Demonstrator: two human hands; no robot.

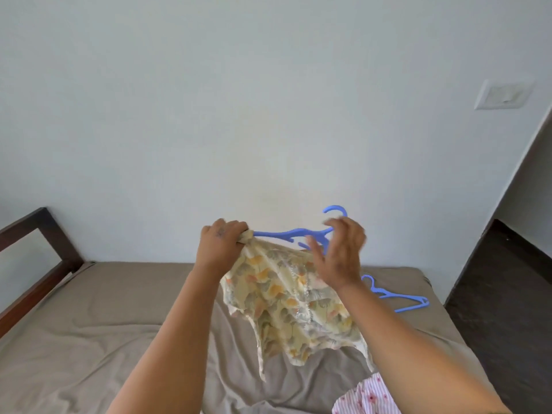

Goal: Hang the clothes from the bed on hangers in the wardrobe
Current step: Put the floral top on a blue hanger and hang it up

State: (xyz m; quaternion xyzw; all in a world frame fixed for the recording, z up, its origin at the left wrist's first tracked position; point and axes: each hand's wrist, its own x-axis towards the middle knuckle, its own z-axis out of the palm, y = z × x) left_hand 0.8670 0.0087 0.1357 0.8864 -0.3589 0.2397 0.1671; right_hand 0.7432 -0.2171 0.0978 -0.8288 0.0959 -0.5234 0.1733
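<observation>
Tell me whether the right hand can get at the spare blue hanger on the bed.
Probably yes. The spare hanger lies bare on the bed just beyond the right hand, nothing on it. But that hand first has to leave the held hanger.

I have both bare forearms stretched forward and raised, rising from the bottom of the view and converging a little toward the hands. My left hand (221,244) is knuckles-up, fingers curled tight into a fist that pinches a bunch of cloth at its right edge. My right hand (339,254) sits level with it, well apart to the right, back toward me, fingers loosely spread and half bent; it is blurred, so I cannot tell whether it grips anything.
</observation>
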